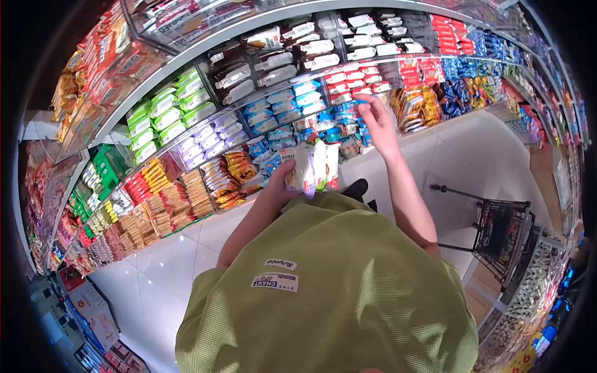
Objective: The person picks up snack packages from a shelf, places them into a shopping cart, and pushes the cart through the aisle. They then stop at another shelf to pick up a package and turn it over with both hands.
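Observation:
Several wrapped snack packets, white with green, red and purple parts, are bunched upright in front of my chest. My left hand is closed round their left side. Apart from them, my right hand is raised over the shelf's front, its fingers slightly curled and spread with nothing visible between them. Beyond it lie red and white packets in a shelf compartment. Blue packets fill the compartments beyond my left hand.
Tiered shelves curve round the front, with green packets at left and golden ones at right. A black cart stands on the tiled floor at right. Another display stands at lower left.

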A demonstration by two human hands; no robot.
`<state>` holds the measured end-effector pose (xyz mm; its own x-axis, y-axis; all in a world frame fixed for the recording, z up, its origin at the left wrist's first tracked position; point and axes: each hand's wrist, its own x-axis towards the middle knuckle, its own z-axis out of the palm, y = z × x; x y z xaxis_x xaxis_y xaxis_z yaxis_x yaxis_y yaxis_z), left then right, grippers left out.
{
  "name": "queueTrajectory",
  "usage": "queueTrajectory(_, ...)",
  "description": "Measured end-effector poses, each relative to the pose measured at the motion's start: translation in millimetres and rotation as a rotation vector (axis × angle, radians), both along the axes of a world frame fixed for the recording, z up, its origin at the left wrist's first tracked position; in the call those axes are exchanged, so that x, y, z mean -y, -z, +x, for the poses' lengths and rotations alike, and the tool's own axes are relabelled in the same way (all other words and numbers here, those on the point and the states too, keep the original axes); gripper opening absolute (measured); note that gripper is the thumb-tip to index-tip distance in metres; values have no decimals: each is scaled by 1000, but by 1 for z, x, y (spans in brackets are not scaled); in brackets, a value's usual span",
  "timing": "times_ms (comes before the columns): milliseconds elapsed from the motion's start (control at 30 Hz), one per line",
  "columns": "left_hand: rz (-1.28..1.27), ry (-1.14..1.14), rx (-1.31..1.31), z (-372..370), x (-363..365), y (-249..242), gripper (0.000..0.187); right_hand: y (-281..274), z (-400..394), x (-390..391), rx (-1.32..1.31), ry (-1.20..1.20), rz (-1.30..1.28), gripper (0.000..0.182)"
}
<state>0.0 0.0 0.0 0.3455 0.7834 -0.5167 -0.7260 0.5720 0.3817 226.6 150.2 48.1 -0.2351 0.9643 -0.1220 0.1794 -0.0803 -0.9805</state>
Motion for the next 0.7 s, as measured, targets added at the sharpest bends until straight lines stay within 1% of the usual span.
queueTrajectory(67,-293,-47,-11,-3,3,-5,63,-11,-7,-29,43,22,105,30)
queueTrajectory(100,-280,-67,11,-12,14,8,63,-23,-19,-41,86,-3,194,30)
queueTrajectory(133,-147,-82,239,-26,24,42,60,-25,-34,-52,128,-16,225,31)
queueTrajectory(167,-7,-85,477,-31,29,61,57,-32,-45,-61,184,-23,259,32)
queueTrajectory(200,28,-110,7,-27,27,27,56,-38,-56,-67,303,-50,324,36)
queueTrajectory(233,40,-114,10,-29,29,24,56,-40,-68,-74,333,-67,381,42)
queueTrajectory(300,-93,-160,-20,-34,34,21,57,-26,-85,-90,479,-80,549,45)
queueTrajectory(333,-31,-193,38,-35,36,19,59,-24,-92,-92,510,-103,536,46)
queueTrajectory(367,-22,-190,44,-37,37,17,59,-13,-96,-99,537,-151,440,44)
queueTrajectory(433,152,-250,141,-43,38,10,60,-7,-103,-93,397,-142,337,41)
queueTrajectory(467,135,-291,247,-46,41,19,68,-6,-104,-87,390,-90,425,39)
queueTrajectory(500,146,-281,253,-47,41,16,68,-11,-105,-77,355,-55,481,38)
queueTrajectory(567,50,-361,249,-46,41,6,67,-30,-102,-45,259,15,279,33)
queueTrajectory(600,75,-339,256,-44,45,2,67,-27,-94,-31,289,-35,342,29)
queueTrajectory(633,37,-323,258,-42,52,-1,65,-7,-81,-17,346,-86,287,27)
queueTrajectory(667,40,-316,263,-40,43,0,63,2,-72,0,238,-160,265,27)
queueTrajectory(700,54,-310,266,-39,28,2,62,11,-62,14,196,-223,302,27)
